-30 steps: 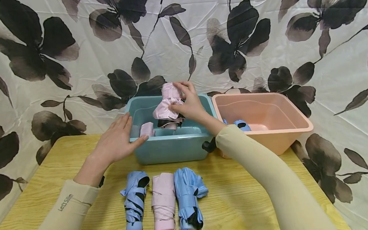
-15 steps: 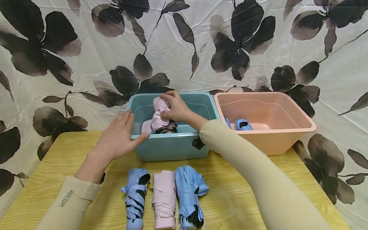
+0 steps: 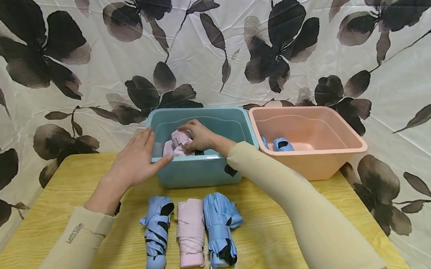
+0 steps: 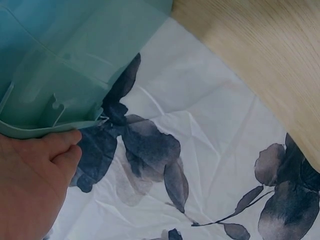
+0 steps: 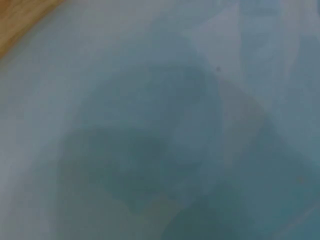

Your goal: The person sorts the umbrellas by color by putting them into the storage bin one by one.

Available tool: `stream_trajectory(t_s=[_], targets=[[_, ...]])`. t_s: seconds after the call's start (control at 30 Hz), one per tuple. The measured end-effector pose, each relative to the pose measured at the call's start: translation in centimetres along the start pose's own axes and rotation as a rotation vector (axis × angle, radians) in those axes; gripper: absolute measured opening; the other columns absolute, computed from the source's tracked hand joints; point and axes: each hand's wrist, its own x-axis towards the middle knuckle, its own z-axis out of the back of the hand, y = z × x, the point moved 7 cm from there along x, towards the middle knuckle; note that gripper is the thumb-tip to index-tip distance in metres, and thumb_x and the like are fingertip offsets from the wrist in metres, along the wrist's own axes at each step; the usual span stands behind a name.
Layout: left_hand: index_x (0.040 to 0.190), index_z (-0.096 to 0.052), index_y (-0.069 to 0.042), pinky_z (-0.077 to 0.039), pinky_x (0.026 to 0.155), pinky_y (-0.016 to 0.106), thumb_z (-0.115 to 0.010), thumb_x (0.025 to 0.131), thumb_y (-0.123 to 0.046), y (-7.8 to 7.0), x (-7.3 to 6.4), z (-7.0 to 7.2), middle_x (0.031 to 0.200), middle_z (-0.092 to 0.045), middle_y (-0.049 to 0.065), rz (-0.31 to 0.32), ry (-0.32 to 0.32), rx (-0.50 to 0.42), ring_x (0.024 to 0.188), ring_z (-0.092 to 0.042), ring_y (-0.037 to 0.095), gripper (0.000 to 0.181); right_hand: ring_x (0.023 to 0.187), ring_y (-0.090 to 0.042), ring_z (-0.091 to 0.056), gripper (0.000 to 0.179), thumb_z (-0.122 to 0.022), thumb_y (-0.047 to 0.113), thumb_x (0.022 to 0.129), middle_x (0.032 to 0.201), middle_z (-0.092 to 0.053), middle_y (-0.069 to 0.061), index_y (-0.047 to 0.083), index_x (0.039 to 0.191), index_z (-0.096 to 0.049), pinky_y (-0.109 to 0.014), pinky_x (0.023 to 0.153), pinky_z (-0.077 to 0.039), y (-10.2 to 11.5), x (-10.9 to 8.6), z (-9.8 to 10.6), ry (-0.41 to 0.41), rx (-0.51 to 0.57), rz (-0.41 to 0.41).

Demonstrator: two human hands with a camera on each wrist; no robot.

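Observation:
Inside the teal bin (image 3: 199,173), my right hand (image 3: 201,136) grips a folded pink umbrella (image 3: 180,138) low at the left side. Another pink umbrella (image 3: 168,148) lies beside it, partly covered. My left hand (image 3: 134,160) rests on the bin's left rim with fingers straight and thumb along the front edge. The left wrist view has its fingers (image 4: 65,145) against the teal rim. On the table before the bin lie a blue umbrella (image 3: 157,234), a pink umbrella (image 3: 191,234) and a second blue umbrella (image 3: 220,232). The right wrist view is blurred teal plastic.
A peach bin (image 3: 315,161) stands close against the teal bin's right side, with blue umbrellas (image 3: 283,144) partly visible inside. Both bins sit on a yellow wood-grain table (image 3: 274,230). A floral cloth (image 3: 209,47) hangs right behind them.
The right hand has lowered the pink umbrella from above the teal bin down into its left side, beside the other pink one. The left hand has stayed on the rim.

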Motion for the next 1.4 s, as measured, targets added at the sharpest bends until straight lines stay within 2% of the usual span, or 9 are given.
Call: stream_trajectory(t_s=[0.17,0.4,0.77,0.97,1.07,1.23,1.4], targets=[[0.157,-0.022,0.016,-0.014,0.127,0.059,-0.043,0.102,-0.069,0.1,0.0,0.2,0.168,-0.013,0.032,-0.007,-0.009,0.012,0.156,-0.012,0.05,0.104,0.148,-0.032,-0.036,0.071,-0.077,0.012,0.094,0.163,-0.028,-0.018,0.01,0.158,-0.046,-0.042,0.115,-0.043,0.3,-0.2,-0.4,0.041,0.001,0.0],[0.157,-0.022,0.017,-0.014,0.127,0.059,-0.043,0.102,-0.069,0.0,-0.1,0.1,0.168,-0.013,0.032,-0.01,-0.004,0.012,0.156,-0.012,0.049,0.104,0.155,-0.032,-0.024,0.072,-0.071,0.018,0.1,0.168,-0.02,-0.019,0.009,0.162,-0.036,-0.043,0.121,-0.036,0.1,-0.4,-1.8,0.188,-0.065,-0.004],[0.157,-0.022,0.016,-0.014,0.127,0.059,-0.043,0.102,-0.069,0.1,0.0,0.0,0.169,-0.013,0.032,0.002,-0.006,0.001,0.156,-0.012,0.049,0.104,0.16,-0.031,-0.011,0.078,-0.062,0.014,0.103,0.174,-0.011,-0.016,0.009,0.167,-0.019,-0.046,0.128,-0.021,-0.2,-0.8,-2.3,0.329,0.001,-0.056],[0.157,-0.022,0.017,-0.015,0.126,0.06,-0.044,0.102,-0.068,0.1,0.1,0.0,0.168,-0.014,0.033,-0.002,-0.011,0.0,0.156,-0.014,0.05,0.103,0.161,-0.029,-0.006,0.073,-0.05,0.011,0.109,0.175,-0.007,-0.014,0.007,0.168,-0.008,-0.043,0.13,-0.014,-0.4,-1.3,-2.8,0.414,0.044,-0.087],[0.157,-0.022,0.017,-0.015,0.126,0.06,-0.044,0.102,-0.068,0.1,0.1,0.1,0.168,-0.014,0.033,-0.002,-0.012,0.001,0.156,-0.014,0.05,0.103,0.161,-0.029,-0.006,0.072,-0.046,0.01,0.11,0.175,-0.007,-0.014,0.009,0.168,-0.004,-0.044,0.129,-0.016,-0.5,-1.5,-2.9,0.442,0.112,-0.105],[0.157,-0.022,0.017,-0.015,0.126,0.06,-0.044,0.102,-0.068,0.0,0.1,0.2,0.168,-0.014,0.033,-0.001,-0.014,0.001,0.156,-0.014,0.05,0.103,0.161,-0.029,-0.009,0.075,-0.049,0.024,0.111,0.175,-0.006,-0.011,0.015,0.169,-0.003,-0.046,0.128,-0.021,-0.5,-1.7,-2.8,0.437,0.189,-0.133],[0.157,-0.022,0.017,-0.014,0.126,0.06,-0.043,0.103,-0.068,0.0,0.1,0.1,0.168,-0.014,0.033,0.001,-0.007,0.002,0.156,-0.013,0.05,0.103,0.158,-0.032,-0.022,0.083,-0.055,0.037,0.108,0.175,-0.006,-0.01,0.019,0.169,-0.002,-0.051,0.123,-0.032,-0.8,-1.8,-2.7,0.417,0.279,-0.182]])
